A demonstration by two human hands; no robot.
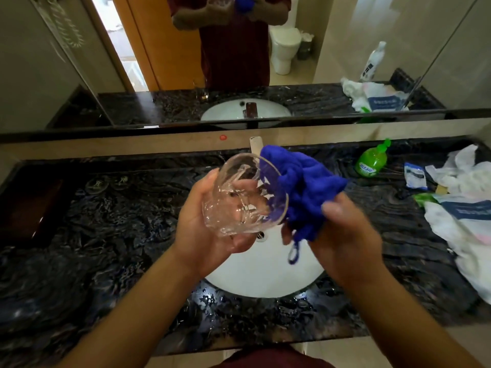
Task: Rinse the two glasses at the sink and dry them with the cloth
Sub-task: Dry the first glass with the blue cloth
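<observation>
A clear glass lies tilted on its side above the white sink, its open mouth turned toward the blue cloth. The left hand cups the glass from below, fingers curled round its wall. The right hand grips the bunched cloth, which sits just beside the rim, touching it. Behind them stands the tap. On the dark marble counter to the right are a green soap bottle and crumpled white bags.
</observation>
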